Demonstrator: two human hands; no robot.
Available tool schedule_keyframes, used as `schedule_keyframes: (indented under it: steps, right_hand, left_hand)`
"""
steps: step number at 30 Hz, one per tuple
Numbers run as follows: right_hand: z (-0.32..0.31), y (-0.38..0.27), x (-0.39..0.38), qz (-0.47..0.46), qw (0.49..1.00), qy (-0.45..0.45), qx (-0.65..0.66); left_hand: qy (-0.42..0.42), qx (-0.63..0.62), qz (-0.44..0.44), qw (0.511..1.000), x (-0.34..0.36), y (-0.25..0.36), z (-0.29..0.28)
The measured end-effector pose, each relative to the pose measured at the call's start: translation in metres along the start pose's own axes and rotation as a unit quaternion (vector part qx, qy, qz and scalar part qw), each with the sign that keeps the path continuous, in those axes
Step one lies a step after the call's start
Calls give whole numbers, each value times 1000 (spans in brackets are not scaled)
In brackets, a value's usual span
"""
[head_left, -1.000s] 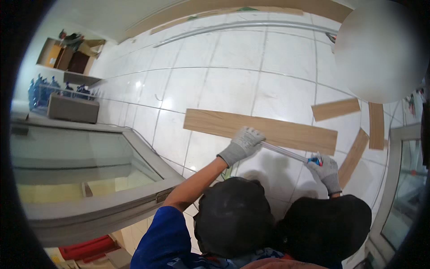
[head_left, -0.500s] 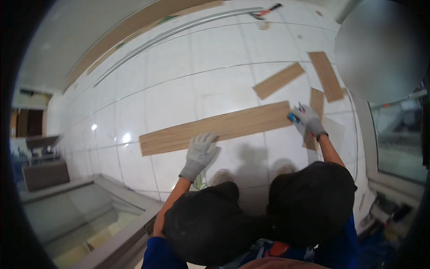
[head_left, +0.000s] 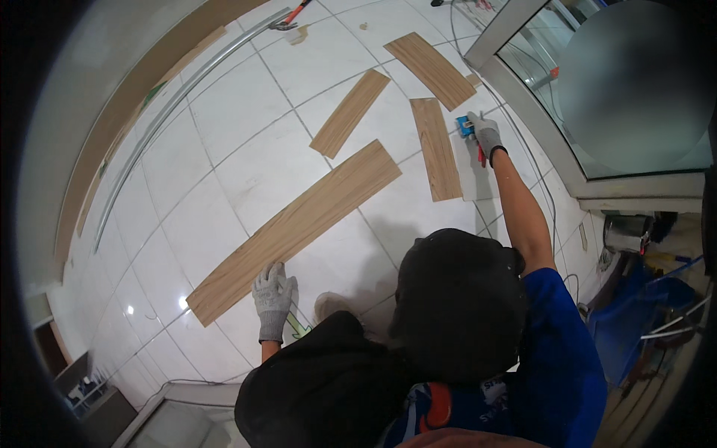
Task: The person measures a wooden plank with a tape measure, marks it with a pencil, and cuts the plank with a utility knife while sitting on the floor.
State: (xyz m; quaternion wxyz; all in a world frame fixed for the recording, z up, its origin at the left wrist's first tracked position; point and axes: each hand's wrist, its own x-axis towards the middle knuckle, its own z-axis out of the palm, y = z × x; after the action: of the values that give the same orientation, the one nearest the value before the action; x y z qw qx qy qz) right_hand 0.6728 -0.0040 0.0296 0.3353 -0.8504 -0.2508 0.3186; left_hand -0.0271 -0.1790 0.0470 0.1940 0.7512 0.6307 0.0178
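Note:
A long wood-look plank (head_left: 299, 224) lies slantwise across the white floor tiles. My left hand (head_left: 274, 300), in a grey work glove, rests at its near edge with the fingers slightly apart and nothing held. Stretched out to the right, my gloved right hand (head_left: 487, 134) is closed round a small blue tool (head_left: 465, 126) whose exact kind is unclear. Something red (head_left: 481, 155) shows below that hand, partly hidden by it. Beside the hand lies a short plank piece (head_left: 436, 149), with a wider cut piece (head_left: 431, 69) just beyond and another short piece (head_left: 349, 113) farther left.
A long metal strip (head_left: 160, 119) runs along the wall side, with a red-handled hammer (head_left: 287, 22) at its far end. At right a cable (head_left: 534, 160) trails past a glass door frame (head_left: 538, 119). Blue material (head_left: 635, 321) lies at the lower right.
My view has turned to the right. My right hand, with the blue tool, has left the long plank's end and reached past the short pieces. The left hand stays at the plank's near edge.

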Motion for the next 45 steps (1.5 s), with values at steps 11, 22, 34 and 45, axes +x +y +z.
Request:
schedule_keyframes:
  steps: [11, 22, 34, 45]
  right_hand:
    - [-46, 52, -79, -149, 912, 108, -367]
    - [65, -8, -168, -193, 870, -48, -452]
    - [39, 24, -104, -197, 946, -71, -248]
    - [123, -66, -240, -196, 916, -291, -194]
  left_hand:
    - [21, 28, 43, 998, 37, 7, -5]
    - [4, 8, 45, 999, 61, 35, -10]
    - [42, 27, 28, 998, 65, 23, 5]
    - [64, -38, 27, 997, 96, 36, -9]
